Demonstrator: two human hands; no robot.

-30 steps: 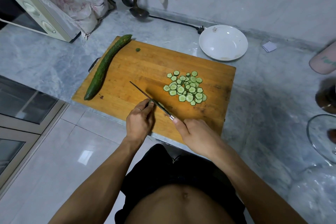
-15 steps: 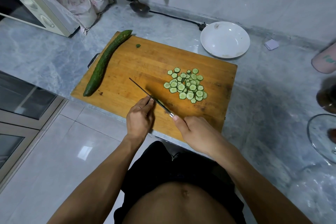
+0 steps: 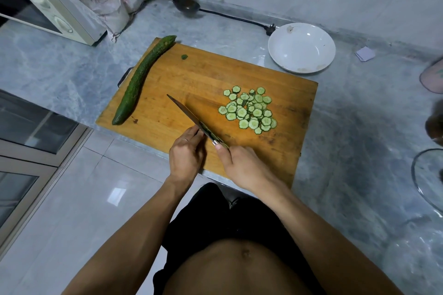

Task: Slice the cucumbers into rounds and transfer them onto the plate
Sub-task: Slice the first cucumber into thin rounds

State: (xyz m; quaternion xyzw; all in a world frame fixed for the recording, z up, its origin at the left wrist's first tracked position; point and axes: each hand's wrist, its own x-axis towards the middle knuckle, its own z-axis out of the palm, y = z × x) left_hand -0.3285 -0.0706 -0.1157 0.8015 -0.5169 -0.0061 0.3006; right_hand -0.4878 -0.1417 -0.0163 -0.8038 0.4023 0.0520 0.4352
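Head view: white plate (image 3: pixel 301 47), no rounds

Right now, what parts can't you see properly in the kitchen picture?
Head view only:
- Cucumber piece being cut: hidden behind the left hand and knife.
- Knife handle: covered by the right hand.
- Glass lid and pink thing: cut off by the right edge.

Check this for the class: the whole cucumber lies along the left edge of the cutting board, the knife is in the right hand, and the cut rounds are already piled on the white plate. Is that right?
One detail is wrong. The head view shows the cut rounds piled on the cutting board, not on the white plate, which holds no rounds. The rest stands: the whole cucumber lies along the board's left edge, and the right hand holds the knife.
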